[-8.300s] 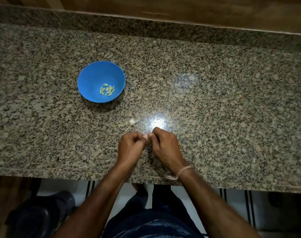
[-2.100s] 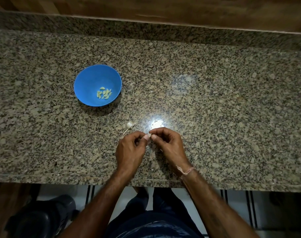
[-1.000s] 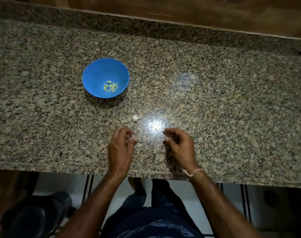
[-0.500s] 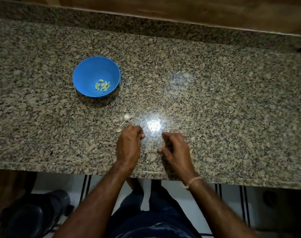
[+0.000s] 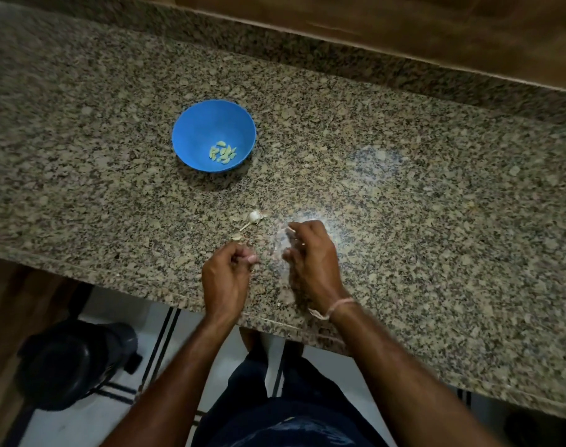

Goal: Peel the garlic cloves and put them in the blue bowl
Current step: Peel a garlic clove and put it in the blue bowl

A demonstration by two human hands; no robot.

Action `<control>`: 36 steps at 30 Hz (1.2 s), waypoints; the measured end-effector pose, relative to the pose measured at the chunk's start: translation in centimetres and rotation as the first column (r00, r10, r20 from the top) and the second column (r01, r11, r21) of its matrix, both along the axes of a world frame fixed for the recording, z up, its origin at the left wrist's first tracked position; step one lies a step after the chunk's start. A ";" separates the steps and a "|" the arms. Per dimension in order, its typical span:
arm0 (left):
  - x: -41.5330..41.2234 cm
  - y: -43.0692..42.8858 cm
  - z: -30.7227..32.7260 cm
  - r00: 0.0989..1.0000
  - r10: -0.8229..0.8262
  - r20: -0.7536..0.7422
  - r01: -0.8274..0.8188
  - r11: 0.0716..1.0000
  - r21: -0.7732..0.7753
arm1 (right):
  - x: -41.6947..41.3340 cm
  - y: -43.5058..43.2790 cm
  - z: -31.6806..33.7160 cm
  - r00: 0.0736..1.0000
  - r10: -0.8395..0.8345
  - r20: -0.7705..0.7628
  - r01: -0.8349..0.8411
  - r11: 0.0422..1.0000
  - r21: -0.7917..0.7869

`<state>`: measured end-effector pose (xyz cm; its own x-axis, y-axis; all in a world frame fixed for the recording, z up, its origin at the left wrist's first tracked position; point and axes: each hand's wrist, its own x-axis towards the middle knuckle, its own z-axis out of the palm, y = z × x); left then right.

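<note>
Hands, left (image 5: 225, 279) and right (image 5: 310, 259), now apart, no longer pinching together.

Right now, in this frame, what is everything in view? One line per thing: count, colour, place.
bowl: one, blue, on the counter, far left of the hands.
peeled cloves: a small heap, pale green-yellow, inside the bowl; too small to count exactly.
garlic piece: one, white with a thin stem, on the counter between bowl and hands.
skin scraps: a few, tan, on the counter beside the garlic piece.
counter: one, speckled granite, across the frame.
bin: one, dark, on the floor lower left.
wrist thread: one, pinkish, on the right wrist.
left hand: fingers curled, contents hidden.
right hand: blurred, fingers loosely curled over the counter.
</note>
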<state>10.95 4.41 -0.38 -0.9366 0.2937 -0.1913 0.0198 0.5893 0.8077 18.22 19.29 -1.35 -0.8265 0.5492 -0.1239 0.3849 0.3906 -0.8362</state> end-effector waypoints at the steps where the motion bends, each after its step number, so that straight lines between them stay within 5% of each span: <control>1: 0.0 0.0 -0.1 1.000 0.022 0.014 -0.022 1.000 -0.001 | 0.8 0.4 -0.2 1.000 -0.011 0.013 0.011 1.000 0.014; 14: 0.7 0.0 -0.4 0.994 0.090 0.069 -0.088 0.995 -0.037 | -2.5 -2.0 -1.1 0.996 0.070 0.061 -0.086 0.941 0.328; 22: 0.7 -0.2 -0.7 0.988 0.111 0.109 -0.110 0.994 -0.008 | -2.4 -1.6 -1.0 0.947 0.178 0.266 -0.292 0.819 0.494; 24: 0.9 -0.7 -0.7 0.984 0.132 0.120 -0.133 0.991 -0.003 | -1.7 -2.4 -0.4 0.950 0.165 0.265 -0.250 0.911 0.329; 26: 1.0 -1.5 -0.7 0.978 0.153 0.141 -0.157 0.987 0.017 | -1.5 -3.3 0.2 0.978 0.053 0.202 -0.049 0.999 -0.023; 28: 1.2 -3.0 -0.4 0.971 0.185 0.154 -0.195 0.979 0.054 | -1.9 -4.6 0.9 0.977 -0.015 0.213 0.093 0.929 -0.359; 30: 1.2 -5.2 0.1 0.963 0.230 0.139 -0.243 0.966 0.084 | -2.7 -6.8 2.0 0.976 -0.043 0.216 0.172 0.762 -0.625; 32: 1.1 -7.8 0.7 0.949 0.296 0.111 -0.306 0.947 0.094 | -3.7 -9.3 2.9 0.978 -0.025 0.208 0.175 0.643 -0.746; 36: 0.7 -14.4 1.5 0.895 0.430 0.114 -0.442 0.891 0.104 | -5.8 -15.9 2.6 0.979 0.094 0.181 0.094 0.578 -0.811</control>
